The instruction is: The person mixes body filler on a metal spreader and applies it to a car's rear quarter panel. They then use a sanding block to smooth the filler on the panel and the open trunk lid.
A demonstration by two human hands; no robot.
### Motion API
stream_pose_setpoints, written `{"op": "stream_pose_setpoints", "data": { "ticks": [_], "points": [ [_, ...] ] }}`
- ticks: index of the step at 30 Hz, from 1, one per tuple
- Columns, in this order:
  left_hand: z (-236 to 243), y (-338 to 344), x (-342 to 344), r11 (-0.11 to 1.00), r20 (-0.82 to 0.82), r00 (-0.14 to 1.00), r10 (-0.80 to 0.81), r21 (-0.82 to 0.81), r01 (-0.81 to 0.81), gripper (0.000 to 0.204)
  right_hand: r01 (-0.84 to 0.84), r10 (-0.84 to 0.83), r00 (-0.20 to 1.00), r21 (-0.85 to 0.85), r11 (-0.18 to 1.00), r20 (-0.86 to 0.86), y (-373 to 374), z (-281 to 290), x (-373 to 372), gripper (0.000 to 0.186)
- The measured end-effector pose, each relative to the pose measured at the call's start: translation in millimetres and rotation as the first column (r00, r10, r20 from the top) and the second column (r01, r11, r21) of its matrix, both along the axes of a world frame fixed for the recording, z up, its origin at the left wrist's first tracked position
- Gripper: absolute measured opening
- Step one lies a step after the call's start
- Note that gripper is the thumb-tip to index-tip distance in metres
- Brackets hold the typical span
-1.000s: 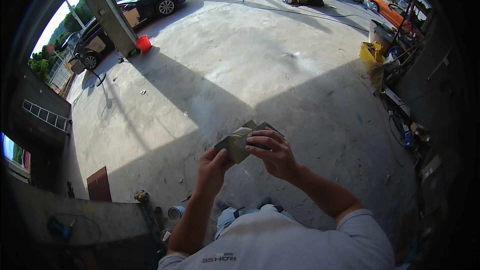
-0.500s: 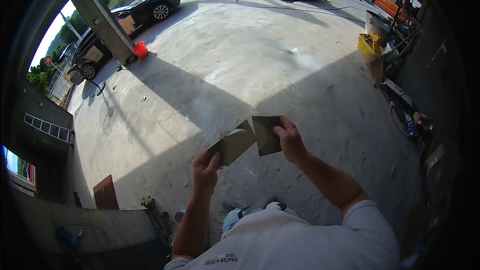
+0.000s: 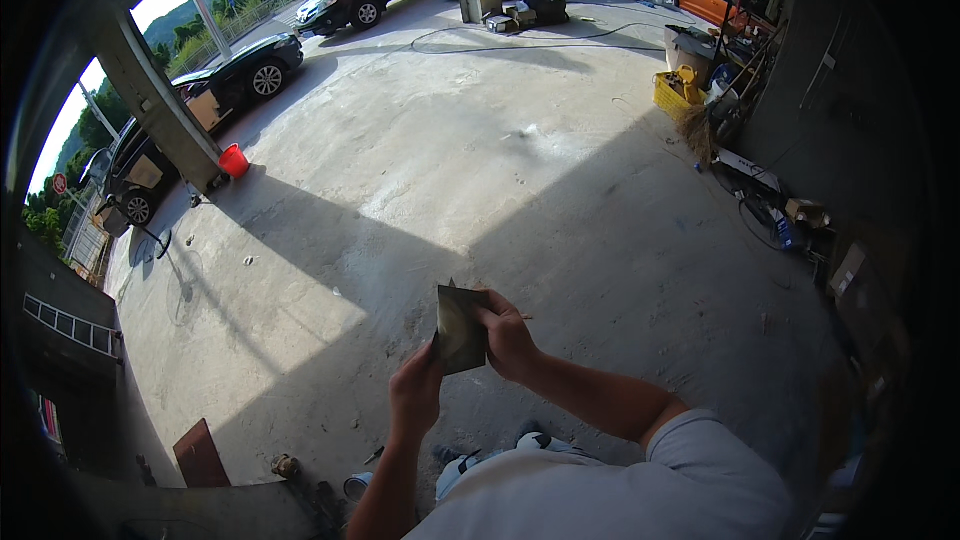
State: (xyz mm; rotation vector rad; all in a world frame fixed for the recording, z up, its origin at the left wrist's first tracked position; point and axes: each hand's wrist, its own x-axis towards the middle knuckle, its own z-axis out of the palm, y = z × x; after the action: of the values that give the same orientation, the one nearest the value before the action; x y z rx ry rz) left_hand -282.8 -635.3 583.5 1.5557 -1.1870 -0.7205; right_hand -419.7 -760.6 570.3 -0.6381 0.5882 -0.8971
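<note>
In my right hand (image 3: 508, 338) I grip a thin, dark, rectangular putty spreader (image 3: 462, 335), its face smeared with a paler grey-green paste. The thumb lies across its right edge. My left hand (image 3: 415, 392) is closed at the near left of it, on a second flat spreader mostly hidden behind the first. Only a small dark tip of that one shows above the front one. The two spreaders overlap and seem to touch. Both are held above the concrete floor (image 3: 600, 340), in front of my body.
Dark cars (image 3: 265, 78) stand at the far left by a pillar with a red bucket (image 3: 234, 161). A yellow crate (image 3: 675, 90), a broom (image 3: 697, 130) and clutter line the right wall. Near left are a brown board (image 3: 200, 455), a ladder (image 3: 70, 325) and a round can (image 3: 357, 485).
The two spreaders, apart side by side before, have come together, the right one now in front of the left. My right hand has moved left and nearer; the whole view has shifted.
</note>
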Motion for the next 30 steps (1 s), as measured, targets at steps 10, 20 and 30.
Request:
{"op": "stream_pose_setpoints", "data": {
  "ticks": [10, 20, 30],
  "points": [
    [-19.1, 18.0, 26.8, 0.999, 0.02, 0.999, -0.028, 0.018, 0.027, 0.016, -0.411, 0.374, 0.911, -0.48, 0.775, -0.176, -42.4, 26.7, -43.0, 0.022],
    [-17.2, 29.1, 30.0, 0.993, -0.399, 0.91, 0.116, 0.036, -0.111, 0.018, -0.629, -0.073, 0.638, -0.573, 0.525, -0.766, -53.1, 2.0, -70.2, 0.02],
    [-22.4, 14.2, 15.9, 0.998, -0.343, 0.939, 0.012, 0.068, 0.012, 0.024, -0.075, -0.022, 0.927, -0.241, 0.968, -0.374, -7.7, -42.8, -20.1, 0.027]
  ]
}}
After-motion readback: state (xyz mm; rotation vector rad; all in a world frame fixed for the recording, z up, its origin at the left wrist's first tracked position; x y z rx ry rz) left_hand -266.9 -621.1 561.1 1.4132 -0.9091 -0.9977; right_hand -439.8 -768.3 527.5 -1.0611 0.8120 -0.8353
